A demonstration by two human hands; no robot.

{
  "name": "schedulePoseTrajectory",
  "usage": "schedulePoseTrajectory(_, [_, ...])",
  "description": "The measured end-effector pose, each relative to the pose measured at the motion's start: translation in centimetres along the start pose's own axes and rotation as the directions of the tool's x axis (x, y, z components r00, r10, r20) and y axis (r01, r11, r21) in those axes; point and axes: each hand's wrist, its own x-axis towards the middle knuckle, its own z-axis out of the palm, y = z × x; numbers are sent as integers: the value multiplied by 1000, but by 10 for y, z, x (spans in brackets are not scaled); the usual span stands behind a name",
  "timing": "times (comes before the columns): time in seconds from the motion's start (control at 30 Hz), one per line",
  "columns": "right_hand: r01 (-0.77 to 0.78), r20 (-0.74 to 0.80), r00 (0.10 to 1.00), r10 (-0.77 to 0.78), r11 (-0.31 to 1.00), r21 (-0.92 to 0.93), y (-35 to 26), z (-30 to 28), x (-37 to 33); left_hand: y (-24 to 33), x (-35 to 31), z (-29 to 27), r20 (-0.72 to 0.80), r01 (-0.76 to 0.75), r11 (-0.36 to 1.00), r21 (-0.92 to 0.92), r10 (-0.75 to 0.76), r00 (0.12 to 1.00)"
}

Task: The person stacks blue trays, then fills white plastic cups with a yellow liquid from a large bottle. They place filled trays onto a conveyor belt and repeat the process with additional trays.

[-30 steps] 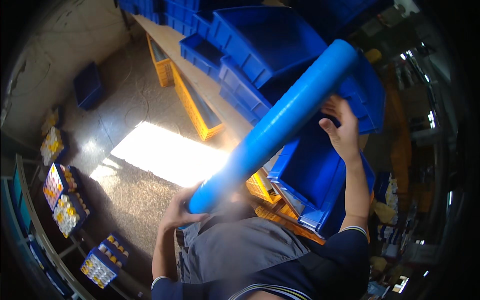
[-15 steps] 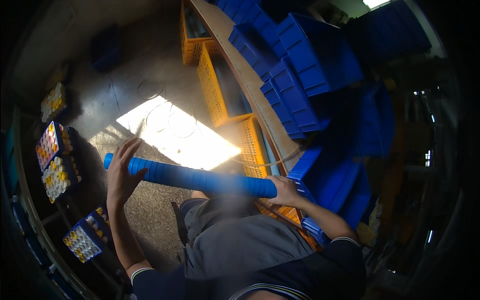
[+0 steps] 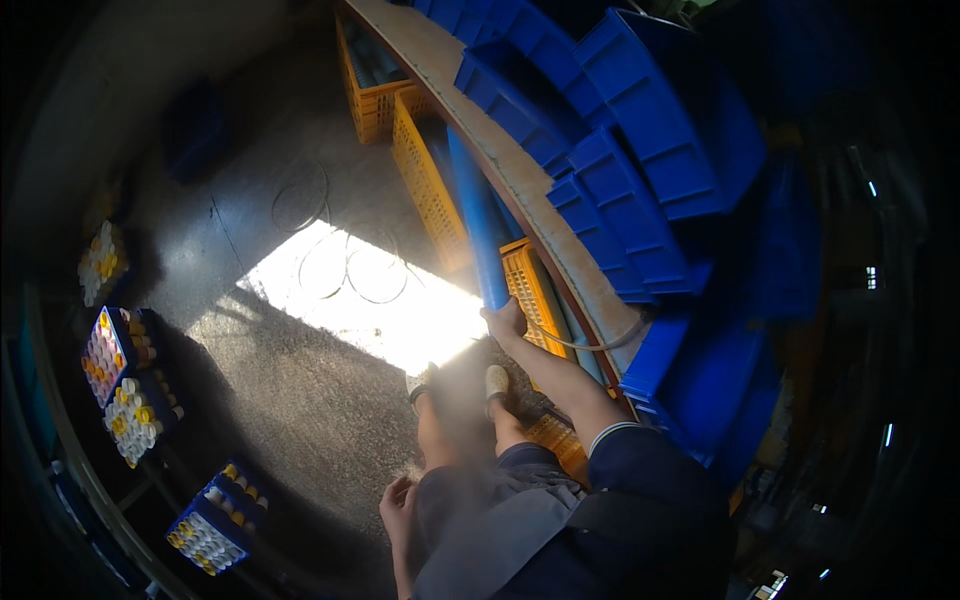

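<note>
Presently, one long blue roll (image 3: 474, 215) lies along the yellow crate (image 3: 428, 185) beside the counter (image 3: 505, 150), its near end grasped by the right hand (image 3: 507, 319). Left hand (image 3: 399, 506): loosely curled, empty, near the thigh. Blue bins (image 3: 648, 115) crowd the counter.

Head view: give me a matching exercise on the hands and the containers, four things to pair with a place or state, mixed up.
Things:
1. Right hand
2. Blue bins
3. Left hand
4. Yellow crates

Places and states:
A. Low in the view, no object visible in it
B. Lined up along the left edge of the bench
C. On the near end of the long blue roll
D. Crowded together on top of the bench

Right pairs: 1-C, 2-D, 3-A, 4-B
</note>
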Motion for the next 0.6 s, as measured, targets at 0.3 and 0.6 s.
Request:
schedulePoseTrajectory(0.3, [663, -165, 718, -677, 736, -136, -31, -6, 66, 43, 65, -14, -129, -240, 958, 154, 261, 957])
schedulePoseTrajectory(0.6, [609, 457, 304, -836, 539, 582, 7, -370, -94, 230, 49, 162, 306, -707, 608, 361, 638, 706])
